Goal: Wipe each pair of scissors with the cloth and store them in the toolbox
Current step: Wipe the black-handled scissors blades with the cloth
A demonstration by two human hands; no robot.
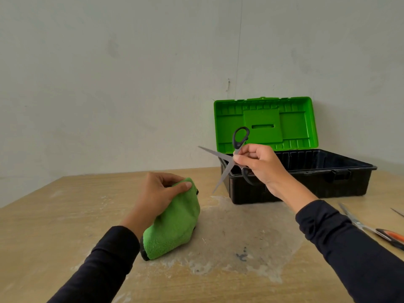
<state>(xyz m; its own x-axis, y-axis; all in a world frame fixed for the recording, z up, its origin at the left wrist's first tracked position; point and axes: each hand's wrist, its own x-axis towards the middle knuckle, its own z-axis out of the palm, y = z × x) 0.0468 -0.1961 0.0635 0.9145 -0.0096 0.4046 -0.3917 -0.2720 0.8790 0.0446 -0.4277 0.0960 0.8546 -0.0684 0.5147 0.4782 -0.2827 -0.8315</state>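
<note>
Your right hand (260,165) pinches the splayed black-handled scissors (229,160); your left hand (159,193) grips the cloth (175,224). Wipe next, then the toolbox (306,182) at one o'clock.

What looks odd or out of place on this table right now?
The gray-handled scissors in the right hand are spread wide open in mid-air. The tabletop also shows a pale, flaky stained patch with a dark smudge.

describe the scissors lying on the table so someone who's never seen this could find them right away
Start at the open toolbox with the green lid at the back right of the table. Nearer the camera, at the table's right edge past the right sleeve, lie the orange-handled scissors. Unlike the grey-handled scissors held in the right hand, these lie flat, blades closed, untouched.
</note>
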